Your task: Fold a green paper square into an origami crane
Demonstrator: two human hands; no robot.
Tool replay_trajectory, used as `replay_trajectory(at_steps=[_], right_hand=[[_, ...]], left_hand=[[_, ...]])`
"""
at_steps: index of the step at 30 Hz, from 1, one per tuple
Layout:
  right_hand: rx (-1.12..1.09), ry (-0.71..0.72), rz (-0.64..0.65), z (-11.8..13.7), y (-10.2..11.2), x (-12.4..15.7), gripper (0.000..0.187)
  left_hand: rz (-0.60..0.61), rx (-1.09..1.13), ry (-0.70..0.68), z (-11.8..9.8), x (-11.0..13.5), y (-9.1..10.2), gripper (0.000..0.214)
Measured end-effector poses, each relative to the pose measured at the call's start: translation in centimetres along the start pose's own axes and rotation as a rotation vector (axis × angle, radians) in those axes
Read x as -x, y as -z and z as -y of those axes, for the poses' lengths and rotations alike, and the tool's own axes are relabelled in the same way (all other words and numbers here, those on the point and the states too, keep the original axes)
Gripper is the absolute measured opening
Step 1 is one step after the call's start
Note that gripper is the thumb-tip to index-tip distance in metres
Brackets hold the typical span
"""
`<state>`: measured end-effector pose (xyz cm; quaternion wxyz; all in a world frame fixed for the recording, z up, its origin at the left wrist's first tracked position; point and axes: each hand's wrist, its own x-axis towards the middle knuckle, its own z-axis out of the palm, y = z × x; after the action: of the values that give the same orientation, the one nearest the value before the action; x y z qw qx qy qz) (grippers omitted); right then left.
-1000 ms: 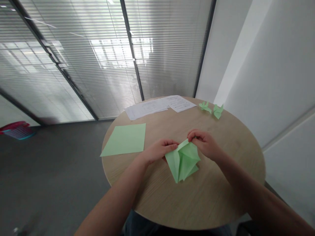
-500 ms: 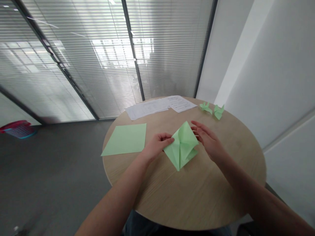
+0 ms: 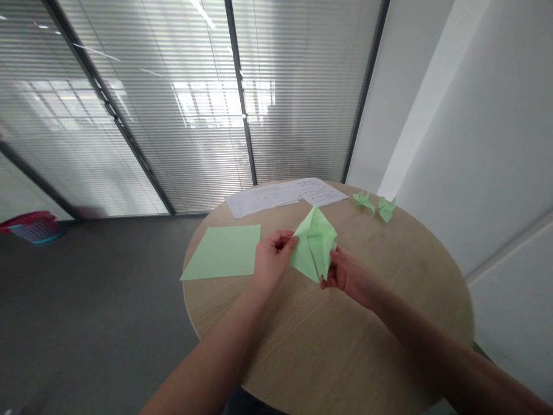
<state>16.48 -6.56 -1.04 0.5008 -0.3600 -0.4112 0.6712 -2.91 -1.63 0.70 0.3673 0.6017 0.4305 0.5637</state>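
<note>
A partly folded green paper (image 3: 314, 242) is held just above the round wooden table (image 3: 389, 311), its point tilted up and away from me. My left hand (image 3: 272, 259) pinches its left corner. My right hand (image 3: 345, 275) grips its lower right edge with fingers curled around the folds. A flat green paper sheet (image 3: 224, 251) lies on the table to the left of my left hand.
Two small folded green paper figures (image 3: 375, 204) sit at the table's far right edge. White printed sheets (image 3: 285, 193) lie at the far edge. Glass walls with blinds stand behind. A red and blue basket (image 3: 30, 227) sits on the grey floor at the left.
My right hand, open beside the paper half a second ago, has dropped to the lower right edge and closed on it. The folded paper has been lifted and tilted upward.
</note>
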Motion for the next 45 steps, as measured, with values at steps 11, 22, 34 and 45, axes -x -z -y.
replay_trajectory(at_steps=[11, 22, 34, 45], right_hand=[[0.177, 0.065, -0.011, 0.0, -1.1, 0.7, 0.056], [0.405, 0.16, -0.146, -0.2, -1.0, 0.2, 0.051], [0.48, 0.087, -0.113, -0.9, -0.3, 0.0, 0.049], [0.406, 0.085, -0.162, -0.5, -0.5, 0.1, 0.049]], left_hand=[[-0.033, -0.036, -0.041, -0.3, 0.6, -0.4, 0.031], [0.149, -0.031, 0.1, -0.1, 0.7, -0.9, 0.047], [0.158, 0.025, 0.124, 0.7, 0.6, -1.2, 0.046], [0.279, 0.047, 0.212, 0.5, 0.6, -1.2, 0.057]])
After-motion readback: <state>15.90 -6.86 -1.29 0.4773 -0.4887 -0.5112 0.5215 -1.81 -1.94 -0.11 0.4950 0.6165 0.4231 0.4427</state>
